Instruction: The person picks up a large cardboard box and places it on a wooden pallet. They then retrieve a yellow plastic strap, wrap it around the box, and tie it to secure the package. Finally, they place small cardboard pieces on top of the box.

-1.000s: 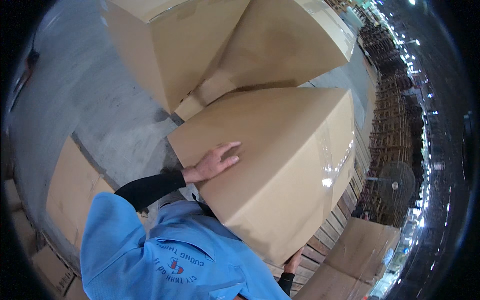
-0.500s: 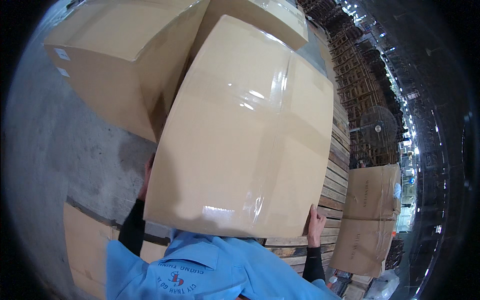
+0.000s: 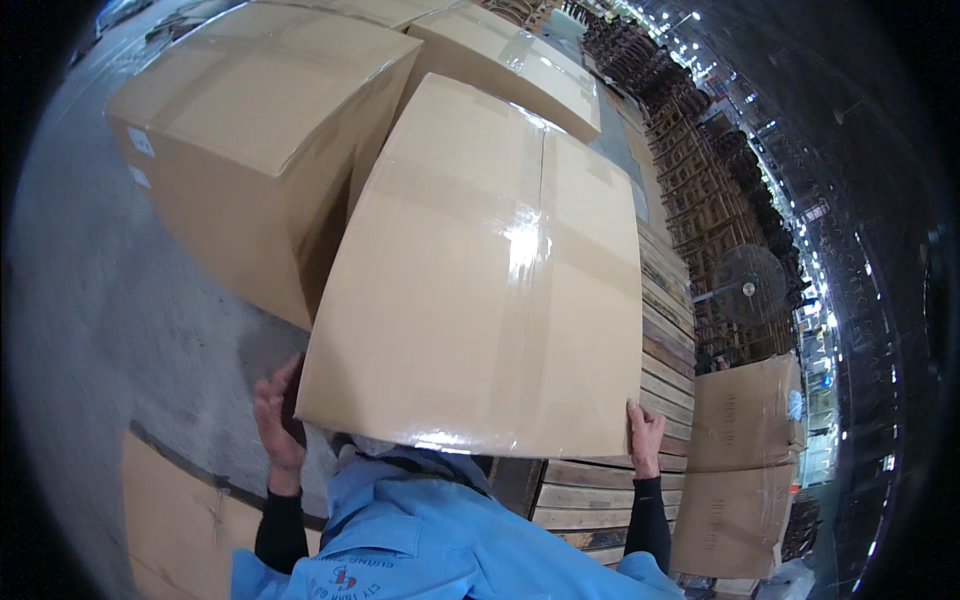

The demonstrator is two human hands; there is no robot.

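"What has changed at the left?"

"The left hand (image 3: pixel 280 422), half hidden by the big carton (image 3: pixel 470 290) earlier, is now seen beside its near left corner, fingers apart; contact cannot be told."

"And the carton?"

"It is seen over the left edge of the slatted platform (image 3: pixel 600 502)."

"And rightward?"

"Its near right corner is touched by the right hand (image 3: pixel 647 438); any clamping is hidden. Steadying is probably left to that side."

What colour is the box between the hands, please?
The box is tan, clearest in the head view.
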